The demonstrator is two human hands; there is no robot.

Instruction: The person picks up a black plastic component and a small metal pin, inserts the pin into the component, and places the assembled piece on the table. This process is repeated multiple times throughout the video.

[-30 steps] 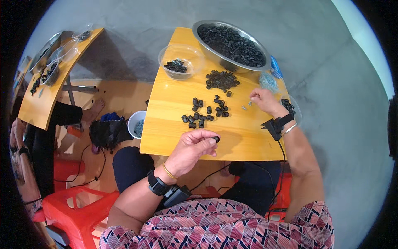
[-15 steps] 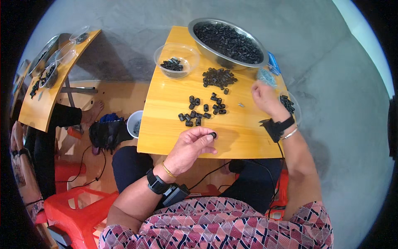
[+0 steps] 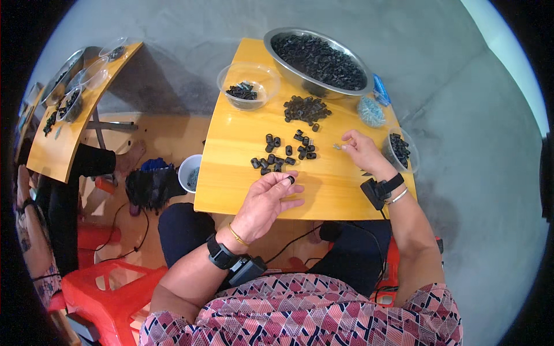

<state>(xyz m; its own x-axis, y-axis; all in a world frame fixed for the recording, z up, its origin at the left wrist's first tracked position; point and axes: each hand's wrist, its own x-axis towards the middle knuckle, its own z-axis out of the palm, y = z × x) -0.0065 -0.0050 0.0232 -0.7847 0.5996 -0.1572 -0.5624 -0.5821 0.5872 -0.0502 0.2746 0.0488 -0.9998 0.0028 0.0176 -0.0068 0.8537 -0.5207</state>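
At a wooden counter (image 3: 216, 196), a short black piece (image 3: 291, 180) is pinched at the upper right tip of the left hand (image 3: 264, 199), raised over the near edge; its long axis is mostly hidden by the fingers and cannot be told. That grip is closed between thumb and forefinger, with the other fingers spread loosely to the right, and the forearm is angled in from the lower left. Just beyond the hand, a scatter of black cylinders (image 3: 271, 159) is spread on the wood, below a denser black heap (image 3: 306, 109). Farther right, small metal bits (image 3: 336, 146) are laid on the bare wood, beyond and to the right of the left grip but just off the fingertips of the right hand (image 3: 348, 142), by which they are much more closely approached; their long axis is too small to be read. The right grip is held slightly parted, thumb below forefinger, with nothing seen between; the palm is turned down, the fingers are pointed leftward, and the forearm is brought up from the lower right. Behind the right wrist, a clear tub (image 3: 414, 164) of black pieces is set at the counter's edge.
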